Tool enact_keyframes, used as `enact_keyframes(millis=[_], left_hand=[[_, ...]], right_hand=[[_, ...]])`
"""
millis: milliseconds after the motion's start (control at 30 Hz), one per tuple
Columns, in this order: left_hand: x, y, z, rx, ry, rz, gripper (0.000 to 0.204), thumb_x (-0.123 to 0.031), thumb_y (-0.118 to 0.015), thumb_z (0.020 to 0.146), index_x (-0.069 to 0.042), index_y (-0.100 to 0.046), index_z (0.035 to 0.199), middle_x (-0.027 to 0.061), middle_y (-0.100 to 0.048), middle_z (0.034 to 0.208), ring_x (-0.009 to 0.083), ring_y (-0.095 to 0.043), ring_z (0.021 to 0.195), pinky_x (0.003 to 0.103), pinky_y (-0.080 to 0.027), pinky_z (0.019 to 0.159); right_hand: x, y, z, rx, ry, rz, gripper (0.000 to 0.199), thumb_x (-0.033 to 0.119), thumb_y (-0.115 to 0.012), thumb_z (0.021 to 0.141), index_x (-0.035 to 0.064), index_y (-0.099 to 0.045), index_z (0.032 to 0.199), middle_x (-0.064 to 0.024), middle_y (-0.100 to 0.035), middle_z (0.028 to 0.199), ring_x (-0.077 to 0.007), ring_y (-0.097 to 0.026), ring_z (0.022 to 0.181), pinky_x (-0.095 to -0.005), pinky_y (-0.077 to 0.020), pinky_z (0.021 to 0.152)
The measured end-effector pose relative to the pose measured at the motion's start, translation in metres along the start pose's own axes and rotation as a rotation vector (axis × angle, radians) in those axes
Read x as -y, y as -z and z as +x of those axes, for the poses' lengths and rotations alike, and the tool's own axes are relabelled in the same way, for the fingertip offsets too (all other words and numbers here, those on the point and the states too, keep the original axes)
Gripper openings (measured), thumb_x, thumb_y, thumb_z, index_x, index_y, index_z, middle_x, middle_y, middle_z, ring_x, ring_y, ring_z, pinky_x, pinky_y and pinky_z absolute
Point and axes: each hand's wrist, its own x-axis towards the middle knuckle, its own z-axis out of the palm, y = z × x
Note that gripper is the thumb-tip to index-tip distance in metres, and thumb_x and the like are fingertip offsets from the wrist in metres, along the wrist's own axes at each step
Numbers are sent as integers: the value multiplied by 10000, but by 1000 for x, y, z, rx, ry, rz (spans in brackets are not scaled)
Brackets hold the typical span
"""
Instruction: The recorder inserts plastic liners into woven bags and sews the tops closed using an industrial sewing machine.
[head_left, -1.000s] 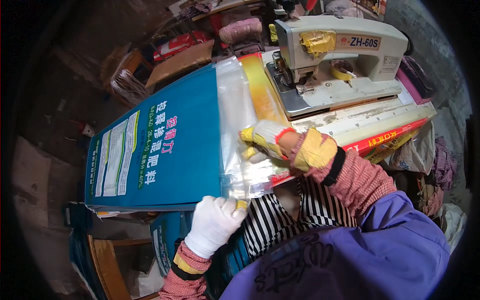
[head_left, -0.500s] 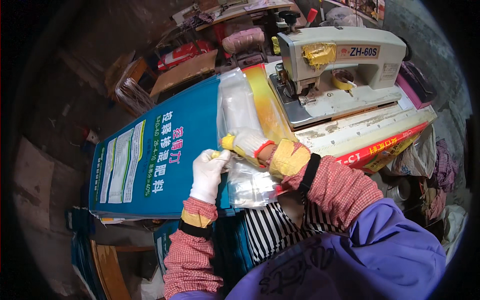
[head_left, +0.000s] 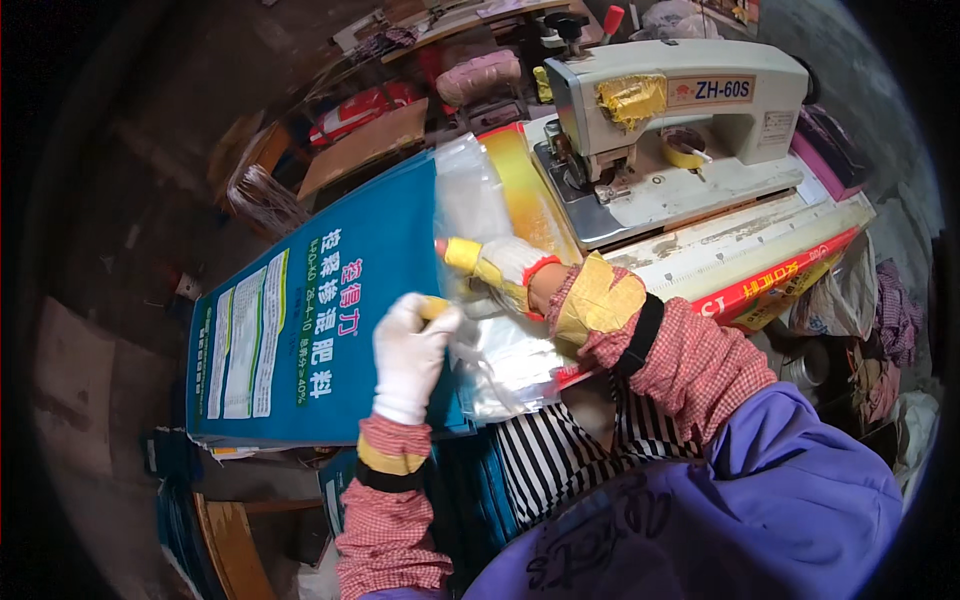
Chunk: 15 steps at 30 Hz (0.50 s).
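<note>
left hand [head_left: 410,355]: gloved, fingers closed pinching clear plastic liner [head_left: 490,350] | right hand [head_left: 500,268]: gloved, gripping liner at 1 o'clock | liner atop blue printed sack [head_left: 330,330] | sewing machine [head_left: 670,120] at 2 o'clock on bench [head_left: 740,235]

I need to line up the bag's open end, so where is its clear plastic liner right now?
In the head view, the clear plastic liner sticks out of the blue bag at centre, pinched between the left hand and right hand, just left of the sewing machine.

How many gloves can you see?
2. The left hand wears a white glove on the clear plastic liner; the right hand wears a white-and-yellow glove further up it.
</note>
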Motion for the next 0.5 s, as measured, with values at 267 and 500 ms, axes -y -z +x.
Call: enact_keyframes(millis=[267, 500], left_hand=[[11, -28, 16, 63, 178, -217, 325, -91, -710, 741, 45, -544, 985, 50, -606, 878, 94, -560, 761, 211, -464, 701], [49, -22, 41, 37, 306, -483, 245, -98, -668, 785, 8, -542, 966, 48, -600, 807, 93, -541, 621, 220, -460, 579]], right_hand=[[-44, 41, 80, -126, 232, -509, 190, 121, -673, 778, -11, -653, 912, -96, -641, 782, -187, -589, 680, -318, -460, 570], [-10, -16, 29, -94, 633, -1079, 454, 429, -429, 891, 40, -662, 911, -184, -645, 923, -340, -609, 878, -419, -461, 769]])
